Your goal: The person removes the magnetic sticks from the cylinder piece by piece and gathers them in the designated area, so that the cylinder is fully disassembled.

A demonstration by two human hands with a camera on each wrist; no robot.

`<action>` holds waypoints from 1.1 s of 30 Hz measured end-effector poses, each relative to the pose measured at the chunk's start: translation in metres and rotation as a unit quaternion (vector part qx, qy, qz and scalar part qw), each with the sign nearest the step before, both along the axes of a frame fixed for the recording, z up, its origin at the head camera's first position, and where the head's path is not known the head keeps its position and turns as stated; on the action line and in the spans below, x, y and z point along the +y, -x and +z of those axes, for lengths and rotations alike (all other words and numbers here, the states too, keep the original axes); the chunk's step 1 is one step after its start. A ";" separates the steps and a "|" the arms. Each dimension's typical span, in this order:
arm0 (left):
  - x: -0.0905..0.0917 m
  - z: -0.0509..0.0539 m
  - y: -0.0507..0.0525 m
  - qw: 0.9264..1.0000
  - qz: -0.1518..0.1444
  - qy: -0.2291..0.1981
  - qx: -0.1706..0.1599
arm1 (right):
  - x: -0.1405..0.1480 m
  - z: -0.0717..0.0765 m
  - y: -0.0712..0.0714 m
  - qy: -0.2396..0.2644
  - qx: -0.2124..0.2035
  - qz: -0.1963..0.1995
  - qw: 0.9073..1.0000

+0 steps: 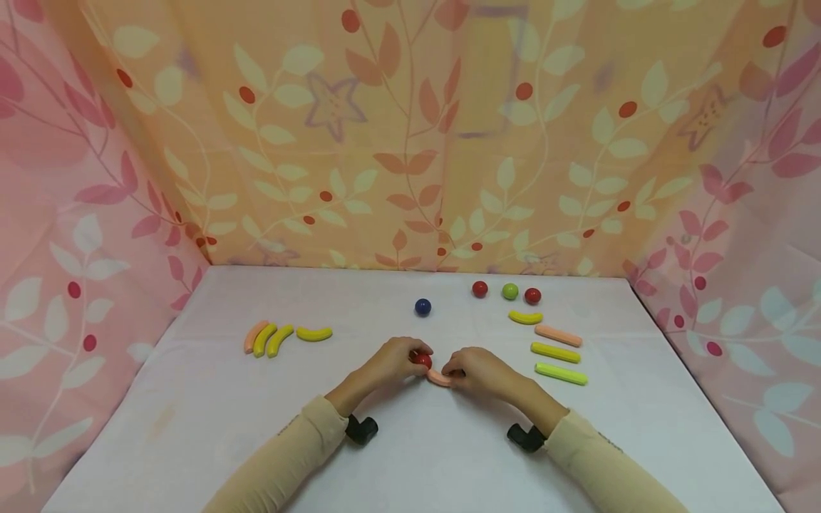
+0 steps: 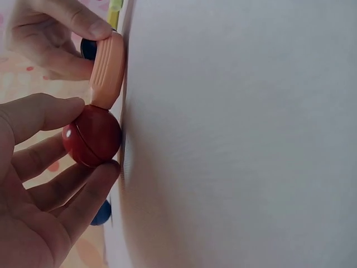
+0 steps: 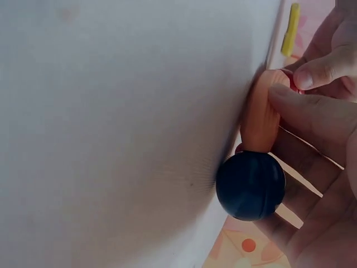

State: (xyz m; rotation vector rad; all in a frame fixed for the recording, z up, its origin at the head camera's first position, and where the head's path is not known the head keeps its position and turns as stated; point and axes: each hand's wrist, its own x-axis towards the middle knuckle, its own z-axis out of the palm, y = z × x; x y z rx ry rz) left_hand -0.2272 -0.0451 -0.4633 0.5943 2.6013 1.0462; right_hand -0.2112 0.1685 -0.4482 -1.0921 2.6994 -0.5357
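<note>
My left hand [image 1: 391, 361] pinches a glossy red ball [image 2: 93, 135] between thumb and fingers, low over the white tabletop. One end of a curved salmon-orange stick [image 1: 439, 378] meets this ball. The stick's ribbed side shows in the left wrist view. My right hand [image 1: 485, 370] grips the stick, its thumb lying along it. At the stick's other end sits a dark blue ball [image 3: 250, 186], large in the right wrist view; the right hand hides it in the head view. Both hands are close together near the table's middle.
Beyond the hands lies a separate blue ball [image 1: 422, 307]. Farther right are red balls [image 1: 479, 289] and a green ball [image 1: 509, 291], with straight sticks [image 1: 555, 352] and a yellow curved stick [image 1: 525, 318] nearer. Several curved sticks [image 1: 274, 340] lie left. Patterned cloth [image 1: 410, 142] surrounds the table.
</note>
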 end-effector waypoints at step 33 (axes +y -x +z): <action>-0.005 0.004 -0.002 0.999 -0.015 0.030 -0.024 | 0.010 0.003 -0.001 -0.001 0.050 -0.039 0.998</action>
